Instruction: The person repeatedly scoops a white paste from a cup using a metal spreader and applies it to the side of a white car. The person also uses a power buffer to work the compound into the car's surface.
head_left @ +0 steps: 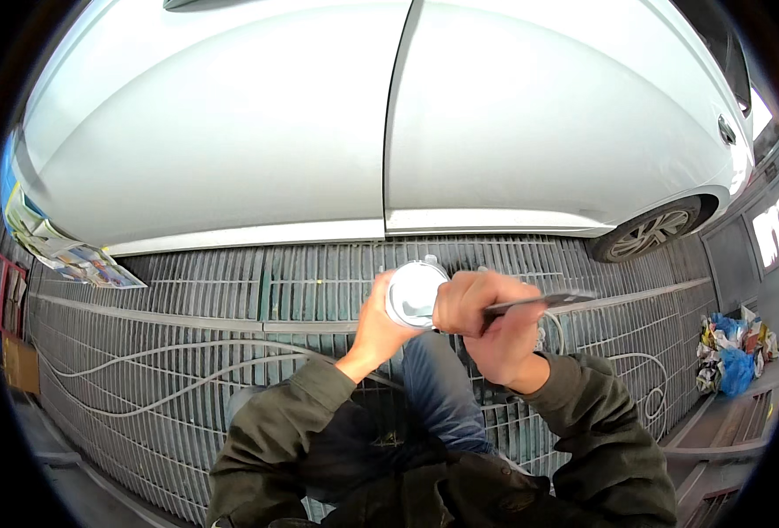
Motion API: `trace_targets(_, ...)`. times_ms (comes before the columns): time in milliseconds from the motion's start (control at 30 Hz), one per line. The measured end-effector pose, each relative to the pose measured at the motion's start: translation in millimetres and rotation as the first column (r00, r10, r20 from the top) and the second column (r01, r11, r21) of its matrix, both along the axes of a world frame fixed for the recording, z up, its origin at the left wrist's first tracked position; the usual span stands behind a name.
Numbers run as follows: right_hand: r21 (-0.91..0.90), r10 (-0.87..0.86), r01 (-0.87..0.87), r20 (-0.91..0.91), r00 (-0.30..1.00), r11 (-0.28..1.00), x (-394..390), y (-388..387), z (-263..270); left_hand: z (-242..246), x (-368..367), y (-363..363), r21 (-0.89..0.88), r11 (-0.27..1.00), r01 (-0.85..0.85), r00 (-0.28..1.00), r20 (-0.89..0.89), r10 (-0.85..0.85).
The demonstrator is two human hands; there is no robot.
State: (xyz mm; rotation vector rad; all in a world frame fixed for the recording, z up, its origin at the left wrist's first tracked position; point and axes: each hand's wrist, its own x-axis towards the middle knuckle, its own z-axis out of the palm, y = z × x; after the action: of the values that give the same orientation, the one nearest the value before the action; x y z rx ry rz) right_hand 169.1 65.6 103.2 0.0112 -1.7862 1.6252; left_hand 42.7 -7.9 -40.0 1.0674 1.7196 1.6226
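My left hand (pixel 374 328) is wrapped around the side of a round container (pixel 417 290) with a bright white top, held above my knee. My right hand (pixel 505 330) meets the container's right edge with its fingers. A thin, flat, dark strip-like tool (pixel 571 298) is gripped in that same hand, its free end pointing right and slightly blurred. Whether the white top is a lid or the contents is hard to tell. Beyond both hands stands the white side of a car (pixel 264 132), with a panel gap near its middle.
A pale hose (pixel 185 348) curves across the metal floor grating (pixel 152 422). Printed masking paper (pixel 76 257) hangs at the car's left end; a wheel (pixel 653 231) is at the right. Crumpled paper and blue plastic (pixel 736 353) lie far right, and a cardboard box (pixel 20 363) far left.
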Motion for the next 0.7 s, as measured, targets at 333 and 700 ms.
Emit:
trace_targets(333, -0.223, -0.077, 0.057, -0.083, 0.994, 0.973, -10, 2, 10, -9, 2, -2, -0.047, 0.984, 0.173, 0.985, 0.015, -0.172)
trace_targets(700, -0.259, 0.750, -0.708, 0.124, 0.650, 0.656, -56, 16, 73, -1, -34, -16, 0.043, 0.479, 0.877, 0.477, 0.055, -0.877)
